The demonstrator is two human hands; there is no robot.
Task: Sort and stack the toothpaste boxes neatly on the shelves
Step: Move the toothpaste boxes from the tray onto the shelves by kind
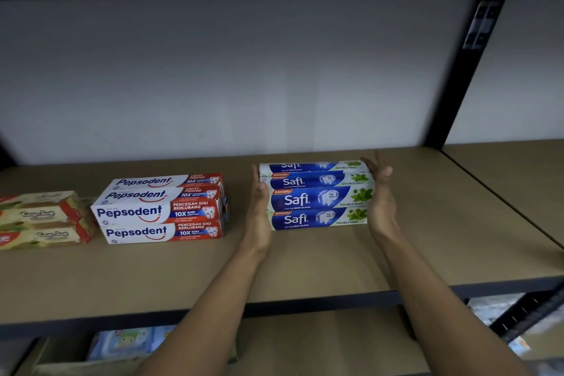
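Observation:
A stack of blue and white Safi toothpaste boxes [316,196] lies on the brown shelf board [305,259], two boxes deep and two high. My left hand [259,201] stands flat against the stack's left ends, fingers straight. My right hand [380,192] is at the stack's right ends, palm inward, fingers straight. Left of them sits a stack of red and white Pepsodent boxes [161,209]. At the far left edge lies a stack of beige and red toothpaste boxes [42,220], blurred.
A black shelf upright [464,70] rises at the back right, with a second shelf board [518,180] beyond it. Under the front edge, a lower level holds a cardboard box with pale blue packs [128,342].

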